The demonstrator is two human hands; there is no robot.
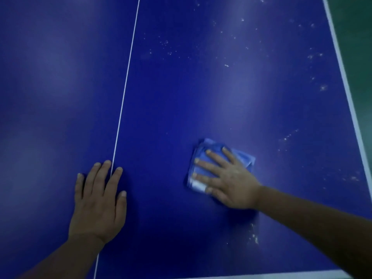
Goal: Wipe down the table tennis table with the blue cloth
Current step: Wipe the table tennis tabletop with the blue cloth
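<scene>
My right hand (229, 178) is pressing flat on the blue cloth (218, 165), fingers spread straight across it, gripping nothing. The cloth is lying folded on the right half of the table tennis table (181, 87), blurred at its edges. My left hand (99, 200) is resting open, palm down, fingers straddling the white centre line (125, 87). White specks (289, 135) are dotting the surface beyond and right of the cloth, toward the white edge stripe (346, 87).

Green floor (354, 27) beyond, soft overhead glare.
</scene>
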